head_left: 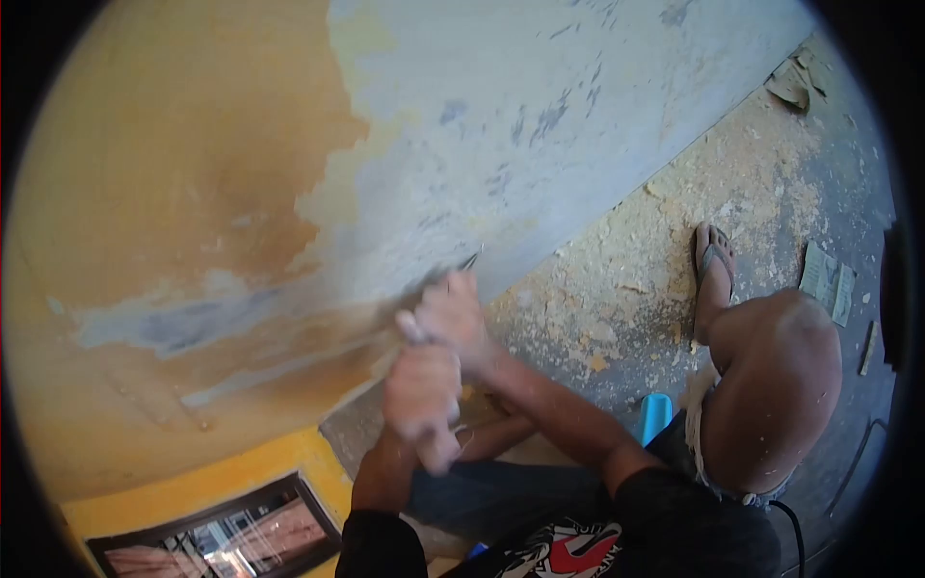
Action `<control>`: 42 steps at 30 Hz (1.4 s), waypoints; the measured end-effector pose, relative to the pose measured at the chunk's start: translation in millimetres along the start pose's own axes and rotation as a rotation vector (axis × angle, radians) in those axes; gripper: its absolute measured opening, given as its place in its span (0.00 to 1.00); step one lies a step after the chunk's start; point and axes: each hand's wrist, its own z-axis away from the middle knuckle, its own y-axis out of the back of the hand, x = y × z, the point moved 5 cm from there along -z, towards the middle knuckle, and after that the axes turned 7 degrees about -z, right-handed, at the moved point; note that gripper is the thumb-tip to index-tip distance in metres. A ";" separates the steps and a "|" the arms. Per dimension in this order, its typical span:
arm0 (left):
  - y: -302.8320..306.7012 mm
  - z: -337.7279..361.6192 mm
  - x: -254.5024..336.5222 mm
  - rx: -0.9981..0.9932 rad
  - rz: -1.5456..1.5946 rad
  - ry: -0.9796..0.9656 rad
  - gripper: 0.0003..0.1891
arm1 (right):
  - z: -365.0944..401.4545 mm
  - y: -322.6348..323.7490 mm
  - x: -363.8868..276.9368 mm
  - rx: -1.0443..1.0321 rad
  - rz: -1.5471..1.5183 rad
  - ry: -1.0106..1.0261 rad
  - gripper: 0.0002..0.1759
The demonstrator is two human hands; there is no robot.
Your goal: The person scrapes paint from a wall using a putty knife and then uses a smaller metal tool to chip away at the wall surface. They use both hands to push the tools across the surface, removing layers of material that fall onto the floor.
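My right hand [453, 313] is closed around a scraper [471, 260], whose narrow dark metal end shows past the fingers close to the wall. Just below it, my left hand [422, 390] is also closed, apparently on the rear of the same handle; motion blur and the fingers hide most of the tool. The wall [414, 183] beside my hands has ragged orange-tan paint on the left and a bare grey-white surface with dark marks on the right.
Paint flakes [617, 289] litter the floor along the wall. My bent knee [780, 376] and sandalled foot [714, 255] are at the right, near a paper piece [827, 281]. A blue object [655, 419] lies by my leg. A dark-framed opening [222, 539] is at lower left.
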 end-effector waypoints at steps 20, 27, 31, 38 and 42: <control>-15.3 -6.8 6.0 0.067 0.040 -0.169 0.25 | 6.7 14.5 -1.0 0.014 -0.094 0.077 0.18; -23.6 -10.4 -9.4 -0.020 0.005 -0.021 0.26 | -1.6 19.0 15.2 0.017 -0.056 0.008 0.19; -25.8 -21.9 17.4 -0.033 0.055 -0.177 0.27 | -11.8 29.2 -7.1 0.066 -0.077 0.067 0.21; -14.1 -11.7 21.9 0.121 -0.136 -0.026 0.26 | -20.1 21.0 1.2 0.032 -0.082 0.073 0.20; -9.2 -18.1 23.5 -0.012 0.022 -0.019 0.23 | -22.2 28.0 -18.7 0.014 -0.082 0.074 0.17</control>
